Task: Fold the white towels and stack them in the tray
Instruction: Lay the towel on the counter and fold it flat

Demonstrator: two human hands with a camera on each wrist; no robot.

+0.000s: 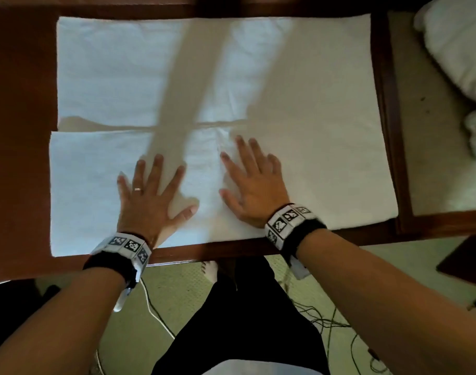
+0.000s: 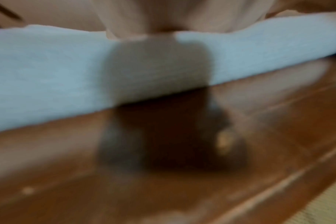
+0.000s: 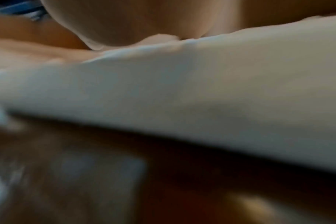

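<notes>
The white towel (image 1: 299, 90) lies flat on the brown wooden table (image 1: 20, 104), its long axis running left to right across the person's front. Its near part on the left is folded over, making a doubled layer whose free edge crosses the cloth midway. The fabric is plain, lightly creased, with arm shadows across it. The left hand (image 1: 147, 196) and right hand (image 1: 251, 185) press palm-down on this near layer, fingers straight and spread, gripping nothing.

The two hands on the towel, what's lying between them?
Only bare white towel, crossed by a shadow band, lies between the left hand and right hand; both press flat on it. The head view shows this.
</notes>
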